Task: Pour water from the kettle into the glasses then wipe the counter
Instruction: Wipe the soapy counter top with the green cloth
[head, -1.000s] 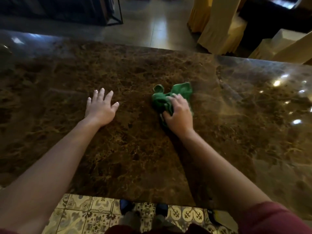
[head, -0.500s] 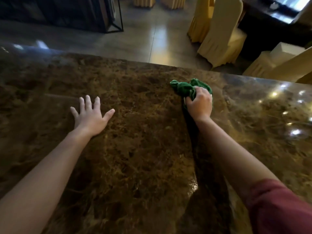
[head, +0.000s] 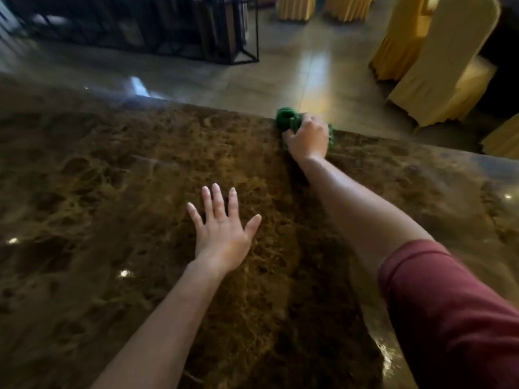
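A crumpled green cloth (head: 287, 118) lies at the far edge of the brown marble counter (head: 112, 178). My right hand (head: 307, 139) is stretched out and pressed down on the cloth, gripping it. My left hand (head: 223, 234) rests flat on the counter nearer to me, fingers spread, holding nothing. A dark streak runs on the marble from the cloth back towards me. No kettle or glasses are in view.
Beyond the counter's far edge is a shiny tiled floor (head: 280, 74). Chairs in yellow covers (head: 438, 66) stand at the back right. A black metal frame stand (head: 224, 32) is at the back left.
My right hand has pushed the green cloth away from me, from the counter's middle to its far edge. My left hand has stayed flat on the marble. The head camera has tilted up and forward.
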Motion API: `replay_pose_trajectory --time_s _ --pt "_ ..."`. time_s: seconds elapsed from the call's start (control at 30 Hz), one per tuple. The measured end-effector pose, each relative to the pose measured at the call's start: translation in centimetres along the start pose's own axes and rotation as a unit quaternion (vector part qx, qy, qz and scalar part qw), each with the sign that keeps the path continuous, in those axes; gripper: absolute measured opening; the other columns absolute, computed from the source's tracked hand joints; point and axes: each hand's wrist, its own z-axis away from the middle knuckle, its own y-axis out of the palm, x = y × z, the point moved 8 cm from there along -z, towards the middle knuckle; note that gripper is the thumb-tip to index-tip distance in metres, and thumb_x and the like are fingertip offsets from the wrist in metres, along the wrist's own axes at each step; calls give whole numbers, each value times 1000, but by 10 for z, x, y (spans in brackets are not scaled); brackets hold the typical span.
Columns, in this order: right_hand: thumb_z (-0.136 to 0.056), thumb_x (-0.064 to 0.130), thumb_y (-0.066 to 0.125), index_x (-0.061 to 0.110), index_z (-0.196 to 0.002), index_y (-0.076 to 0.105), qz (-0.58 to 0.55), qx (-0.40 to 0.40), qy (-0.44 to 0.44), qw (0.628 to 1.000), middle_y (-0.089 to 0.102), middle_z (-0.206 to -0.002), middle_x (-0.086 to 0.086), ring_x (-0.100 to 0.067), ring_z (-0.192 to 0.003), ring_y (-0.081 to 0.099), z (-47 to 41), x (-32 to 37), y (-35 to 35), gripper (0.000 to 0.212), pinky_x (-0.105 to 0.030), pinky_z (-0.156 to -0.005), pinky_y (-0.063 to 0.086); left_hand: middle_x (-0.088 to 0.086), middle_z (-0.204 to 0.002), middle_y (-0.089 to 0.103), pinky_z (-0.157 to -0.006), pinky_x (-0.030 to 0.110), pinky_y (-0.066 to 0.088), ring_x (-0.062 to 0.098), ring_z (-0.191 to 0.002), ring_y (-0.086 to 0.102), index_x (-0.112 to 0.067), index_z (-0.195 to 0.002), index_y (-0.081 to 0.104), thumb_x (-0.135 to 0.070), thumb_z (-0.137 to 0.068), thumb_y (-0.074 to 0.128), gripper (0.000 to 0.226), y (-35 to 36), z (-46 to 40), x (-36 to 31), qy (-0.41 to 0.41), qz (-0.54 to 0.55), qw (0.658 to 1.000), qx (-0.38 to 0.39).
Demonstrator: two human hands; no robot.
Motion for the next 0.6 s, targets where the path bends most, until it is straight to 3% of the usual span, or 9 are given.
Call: replay_pose_trajectory --time_s 0.13,0.23,0.33,0.4,0.47,0.53,0.6 --pt "-92 46 63 23 -146 55 -5 59 -110 992 61 -139 -11 -33 -130 53 2 130 73 59 -48 -117 34 15 -166 -23 -119 66 -9 34 -151 -27 -19 -159 -12 -72 -95 3 85 -1 -6 7 -11 -18 1000 -8" --pt "-92 58 58 33 -152 48 25 108 -176 978 54 -149 -11 -35 -139 46 10 200 115 66 -56 -121 26 20 -166 -18 -119 67 -7 38 -153 -21 -12 -161 2 -65 -89 -4 89 -5 -3 5 5 -23 999 -26" --pt "-93 55 60 38 -152 47 31 152 -211 965 53 -150 -9 -34 -143 43 22 241 139 63 -61 -122 21 25 -164 -20 -118 68 -6 41 -149 -29 -4 -159 14 -55 -100 27 79 1 3 5 27 -59 998 -13" --pt "-96 46 58 39 -151 48 32 161 -205 965 54 -150 -9 -34 -143 43 19 249 138 56 -64 -122 19 26 -163 -22 -118 66 -6 40 -148 -32 -1 -158 14 -53 -102 35 80 -2 0 8 30 -62 998 -7" --pt "-98 37 54 37 -147 52 47 153 -157 975 56 -146 -9 -34 -140 45 13 217 119 49 -66 -120 20 24 -164 -23 -119 66 -8 39 -150 -28 -4 -160 5 -53 -99 17 78 -4 2 4 26 -42 999 -3" --pt "-98 33 51 34 -144 55 63 118 -97 986 58 -143 -11 -35 -136 48 4 171 93 46 -60 -117 27 20 -166 -20 -119 65 -10 37 -152 -25 -13 -161 -4 -60 -94 2 82 -4 -2 9 3 -17 1000 -8" --pt "-97 35 50 31 -141 55 96 66 -42 992 61 -138 -12 -35 -131 51 -1 112 61 44 -52 -112 34 18 -166 -20 -119 64 -12 35 -152 -26 -16 -160 -9 -68 -96 3 83 -4 -7 18 -18 -14 1000 -11"
